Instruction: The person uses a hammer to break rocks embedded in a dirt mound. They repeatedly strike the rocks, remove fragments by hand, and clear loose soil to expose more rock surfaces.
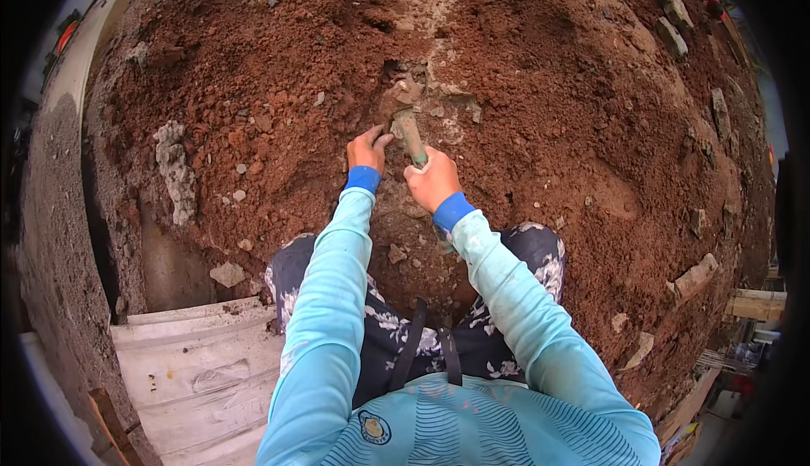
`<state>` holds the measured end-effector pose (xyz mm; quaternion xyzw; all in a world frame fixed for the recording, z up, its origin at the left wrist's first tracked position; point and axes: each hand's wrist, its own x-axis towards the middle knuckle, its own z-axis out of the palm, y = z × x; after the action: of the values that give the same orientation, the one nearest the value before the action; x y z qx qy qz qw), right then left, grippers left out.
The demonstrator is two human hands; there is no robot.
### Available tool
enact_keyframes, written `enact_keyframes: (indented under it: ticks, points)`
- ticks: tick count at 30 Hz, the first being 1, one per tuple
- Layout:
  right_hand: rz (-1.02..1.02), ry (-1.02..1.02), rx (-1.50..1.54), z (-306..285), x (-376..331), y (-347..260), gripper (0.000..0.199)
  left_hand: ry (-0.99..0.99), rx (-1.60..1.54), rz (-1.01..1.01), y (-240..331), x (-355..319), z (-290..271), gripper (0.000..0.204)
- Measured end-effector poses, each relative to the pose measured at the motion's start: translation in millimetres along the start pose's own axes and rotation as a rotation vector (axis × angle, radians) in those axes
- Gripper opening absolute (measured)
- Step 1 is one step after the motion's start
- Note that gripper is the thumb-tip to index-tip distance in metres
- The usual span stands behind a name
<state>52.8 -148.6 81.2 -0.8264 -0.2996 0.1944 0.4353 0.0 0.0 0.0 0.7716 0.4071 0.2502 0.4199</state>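
My right hand point(434, 181) is wrapped round the worn, greenish handle of a hammer point(409, 135). Its far end meets a soil-caked lump, so the shape of the head is hard to make out. Just to the left, my left hand point(366, 149) is closed, its thumb and fingers pinched low by the hammer's far end; what they hold is hidden. Both hands are over a strip of broken, pale rubble point(451, 107) in the reddish-brown soil point(295, 86). A small dark hollow point(405, 70) lies beyond the hammer.
A long rough concrete chunk point(175, 172) lies to the left, with a pale stone point(227, 274) nearer me. Ridged whitish sheeting point(202, 373) spreads at lower left. Along the left runs a concrete edge point(84, 86). More stone pieces point(696, 276) lie scattered at right.
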Motion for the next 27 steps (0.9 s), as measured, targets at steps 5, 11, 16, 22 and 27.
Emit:
enact_keyframes:
  ticks: [5,11,16,22,27]
  points:
    - [0.028,0.046,0.178,-30,-48,-12,0.018,0.063,0.143,-0.052,-3,-35,1,0.036]
    - [-0.001,0.385,0.328,9,-75,13,0.017,-0.447,-0.046,-0.233,71,-30,-94,0.024]
    - [0.08,0.073,-0.028,54,-20,48,0.014,-0.046,-0.534,-0.133,64,-48,-152,0.026]
    - [0.142,0.164,0.301,25,-71,28,0.015,0.193,-0.56,-0.142,52,-46,-152,0.024]
    - [-0.053,0.403,0.305,37,-71,-4,0.017,0.232,-0.511,-0.112,66,-46,-146,0.023]
